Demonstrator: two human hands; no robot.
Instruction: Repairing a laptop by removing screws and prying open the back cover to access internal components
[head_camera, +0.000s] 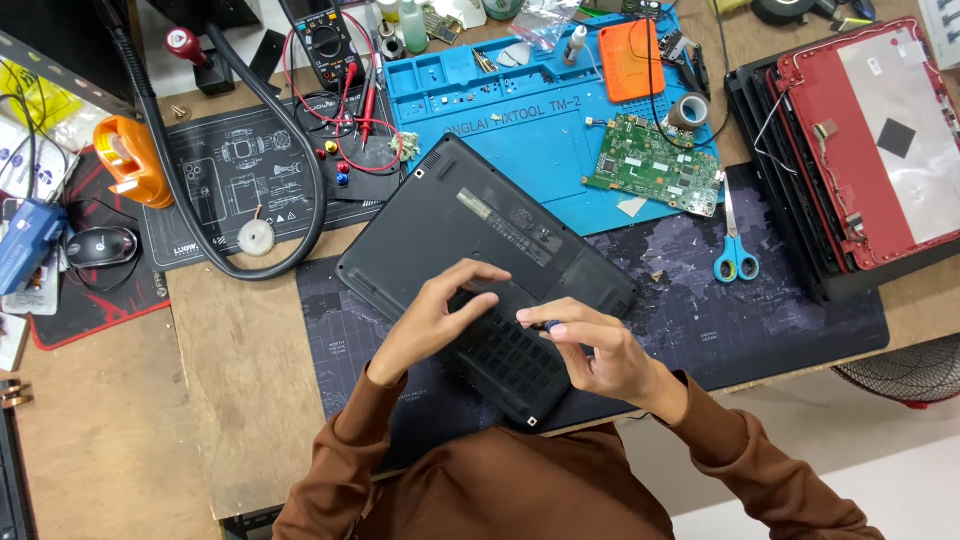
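Both hands (440, 315) on black laptop (480, 250) (pale strip label)

head camera looks steeply down, close over the workbench (250, 380).

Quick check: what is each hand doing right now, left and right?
Left hand: open, fingertips resting on the underside of the black laptop.
Right hand: pinched shut on a small dark tool, kind unclear.

A pale rectangular label (478, 204) lies on the upturned black laptop (470, 240) at the middle of the worktop. The multimeter (322, 38) at the top edge shows a small dark screen. A clear plastic bag (542, 20) lies further right.
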